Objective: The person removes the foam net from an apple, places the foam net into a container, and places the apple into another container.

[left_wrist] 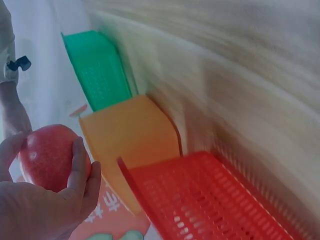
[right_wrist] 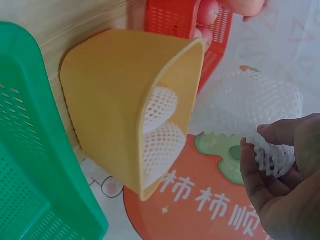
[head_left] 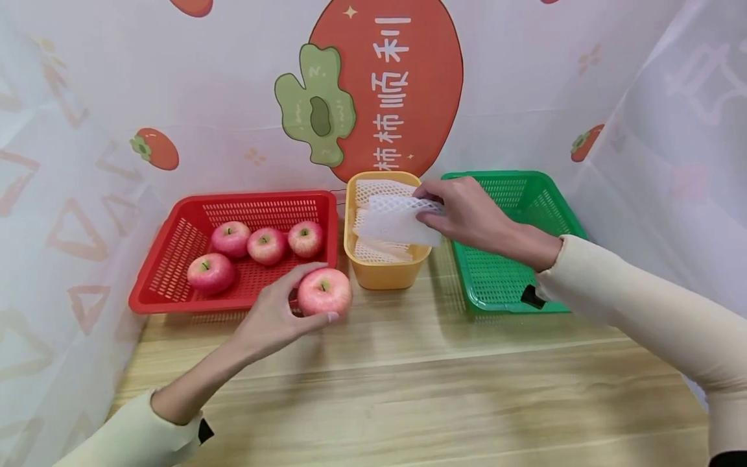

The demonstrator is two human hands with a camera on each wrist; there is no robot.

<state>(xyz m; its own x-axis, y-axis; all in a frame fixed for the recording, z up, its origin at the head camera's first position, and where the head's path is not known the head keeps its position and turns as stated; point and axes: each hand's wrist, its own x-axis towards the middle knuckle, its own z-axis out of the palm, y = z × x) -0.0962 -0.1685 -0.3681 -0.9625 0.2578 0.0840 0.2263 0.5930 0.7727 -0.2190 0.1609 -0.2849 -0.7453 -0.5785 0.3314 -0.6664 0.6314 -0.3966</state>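
Note:
My left hand (head_left: 277, 314) grips a pink-red apple (head_left: 324, 292) in front of the red basket's right corner, fingers curled round its side; the left wrist view shows this apple (left_wrist: 50, 157) resting against palm and fingers. Over the yellow bin (head_left: 385, 275), my right hand (head_left: 467, 211) pinches a white foam fruit net (head_left: 393, 217) between thumb and fingers. In the right wrist view this net (right_wrist: 250, 102) hangs outside the bin's mouth, its end bunched in the fingers. Several more foam nets (right_wrist: 162, 145) lie inside the bin.
On the left, a red basket (head_left: 233, 303) holds several apples (head_left: 266, 245). A green basket (head_left: 496, 275) stands right of the bin, under my right forearm. All stand on a wooden table (head_left: 373, 389), with a printed cloth (head_left: 233, 84) behind and at both sides.

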